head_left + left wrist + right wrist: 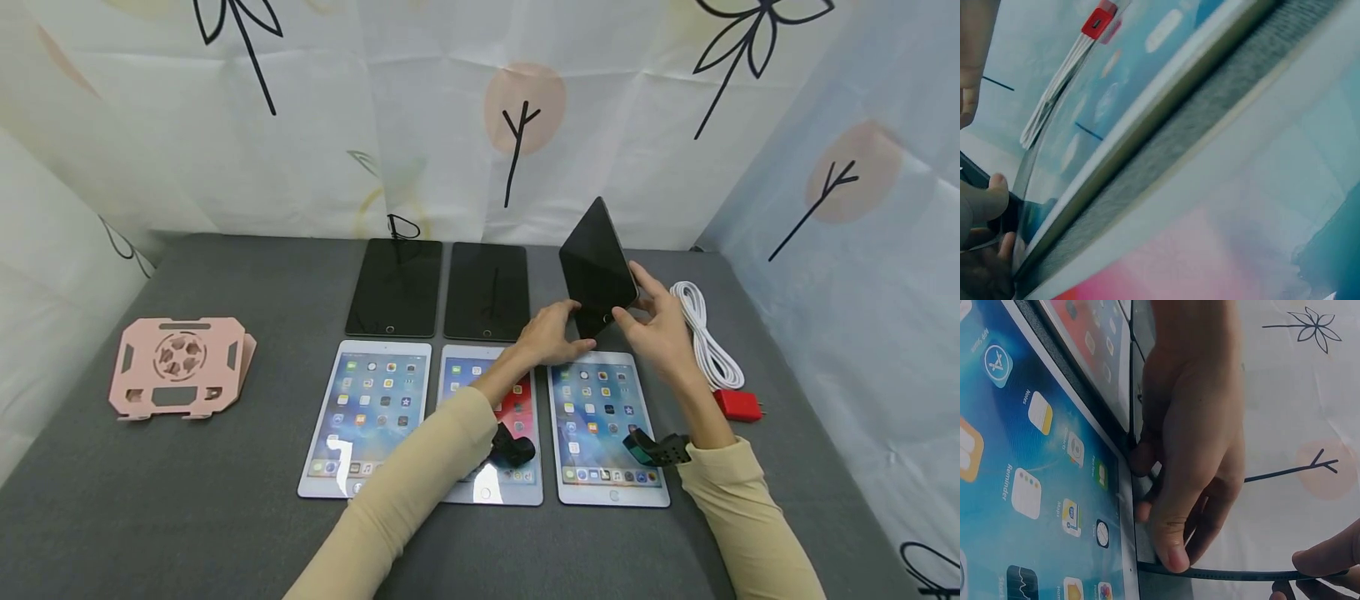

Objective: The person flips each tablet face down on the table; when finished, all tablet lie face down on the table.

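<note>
A black tablet (596, 267) is tilted up on its lower edge at the back right, its dark screen facing left. My right hand (660, 329) grips its right side, thumb on one face and fingers on the other. Down at the lower corner, my left hand (551, 333) pinches the same tablet. The right wrist view shows the tablet edge-on, with the left thumb pressed against that edge. Just in front of it lies a white tablet (600, 417) with its screen lit. Two more black tablets, one left (393, 287) and one middle (487, 292), lie flat beside it.
Two other lit white tablets, left (378, 417) and middle (461, 367), lie in the front row, the middle one partly under my left forearm. A coiled white cable (708, 333) and red plug (738, 406) are at right. A pink stand (180, 367) sits left.
</note>
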